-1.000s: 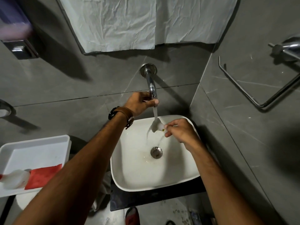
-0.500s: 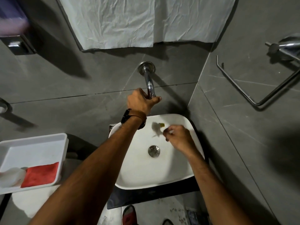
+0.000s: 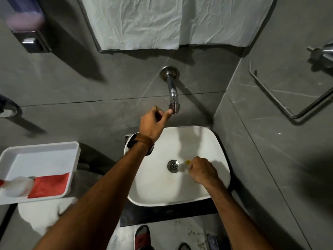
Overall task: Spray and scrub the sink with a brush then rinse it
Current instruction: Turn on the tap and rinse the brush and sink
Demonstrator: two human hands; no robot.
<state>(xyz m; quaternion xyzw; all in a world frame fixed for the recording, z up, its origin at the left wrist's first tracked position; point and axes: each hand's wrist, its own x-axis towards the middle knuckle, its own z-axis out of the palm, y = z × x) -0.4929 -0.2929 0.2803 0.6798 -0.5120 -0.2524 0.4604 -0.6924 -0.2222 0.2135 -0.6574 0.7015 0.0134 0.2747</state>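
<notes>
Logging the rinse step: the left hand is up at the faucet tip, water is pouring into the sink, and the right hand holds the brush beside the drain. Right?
Not quite. The head view shows no stream from the faucet. The rest stands: the left hand is at its tip, and the right hand holds the brush beside the drain in the sink.

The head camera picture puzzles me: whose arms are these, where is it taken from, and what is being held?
No machine here: a person wears a camera on the head, looking down at their own arms. The left hand reaches up beside the wall tap, thumb at the spout; no water runs. The right hand holds a small brush, mostly hidden, inside the white sink near the drain. To the left, a white tray carries a red cloth and a white bottle.
</notes>
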